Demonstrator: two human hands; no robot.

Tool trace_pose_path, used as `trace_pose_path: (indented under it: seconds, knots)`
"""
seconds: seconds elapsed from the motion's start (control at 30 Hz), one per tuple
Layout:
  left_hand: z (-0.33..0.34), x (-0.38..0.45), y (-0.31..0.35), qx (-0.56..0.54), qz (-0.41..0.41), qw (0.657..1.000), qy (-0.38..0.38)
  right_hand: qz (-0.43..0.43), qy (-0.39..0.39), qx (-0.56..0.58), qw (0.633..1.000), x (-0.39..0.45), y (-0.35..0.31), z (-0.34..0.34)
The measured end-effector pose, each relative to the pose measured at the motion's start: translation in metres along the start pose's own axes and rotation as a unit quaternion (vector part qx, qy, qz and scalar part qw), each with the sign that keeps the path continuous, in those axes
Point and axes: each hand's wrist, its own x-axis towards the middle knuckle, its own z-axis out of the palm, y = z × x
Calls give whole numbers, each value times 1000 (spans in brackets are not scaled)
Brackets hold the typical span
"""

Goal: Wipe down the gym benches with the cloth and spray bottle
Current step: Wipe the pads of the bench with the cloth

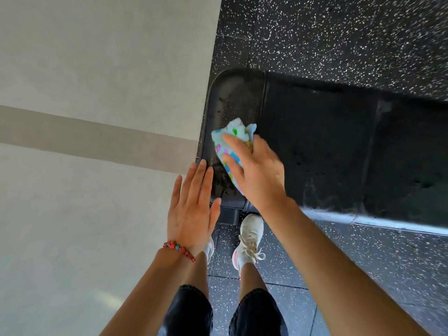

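A black padded gym bench (327, 146) runs from the middle of the view to the right edge. Its short end pad (232, 98) by the wall looks wet with droplets. My right hand (257, 175) presses a light blue cloth (232, 134) with coloured spots onto that end pad. My left hand (191, 209), wearing a red bead bracelet, hovers flat with fingers apart at the bench's left edge, holding nothing. No spray bottle is in view.
A beige wall (97, 117) with a darker stripe fills the left half, close against the bench end. Black speckled rubber flooring (339, 32) surrounds the bench. My feet in white sneakers (249, 238) stand right at the bench's near side.
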Motion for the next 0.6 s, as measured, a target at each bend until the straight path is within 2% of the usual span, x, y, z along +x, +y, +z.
trace_pose_path:
  seconds: [0.1,0.2,0.27,0.4,0.5,0.6]
  knots:
    - [-2,10,0,-5,8,1000,14,-16,21,10,1000,-23,4,-7]
    - [-1,26,6,0,26,999,19,88,84,26,992,-28,28,-14]
    - [3,41,13,6,40,999,23,132,87,5,987,-29,37,-14]
    - [11,70,25,10,73,997,30,145,90,-34,985,0,52,-11]
    - [16,78,28,25,76,996,31,181,128,-50,974,40,72,-13]
    - [19,77,28,37,77,996,38,197,155,-70,966,35,73,-9]
